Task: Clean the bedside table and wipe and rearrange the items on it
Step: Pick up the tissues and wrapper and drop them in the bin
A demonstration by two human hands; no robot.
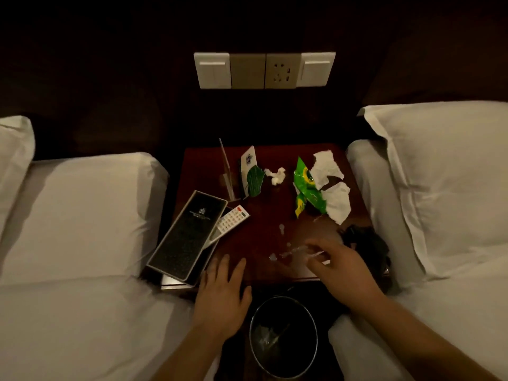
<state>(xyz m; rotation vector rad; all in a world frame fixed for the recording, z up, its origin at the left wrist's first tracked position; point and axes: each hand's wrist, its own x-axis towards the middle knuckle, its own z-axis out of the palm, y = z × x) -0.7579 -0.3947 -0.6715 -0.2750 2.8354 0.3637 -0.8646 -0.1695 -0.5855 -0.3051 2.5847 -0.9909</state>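
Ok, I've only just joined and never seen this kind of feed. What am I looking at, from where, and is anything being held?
There is no machine here: one camera on a person's head looks down at their two bare hands. The left hand lies flat and open at the near edge of the dark bedside table, between two white beds. The right hand is pinching at small clear scraps; whether it grips one is too blurred to tell. On the table lie a black box over a remote control, a green wrapper and crumpled tissues. A bin stands on the floor below.
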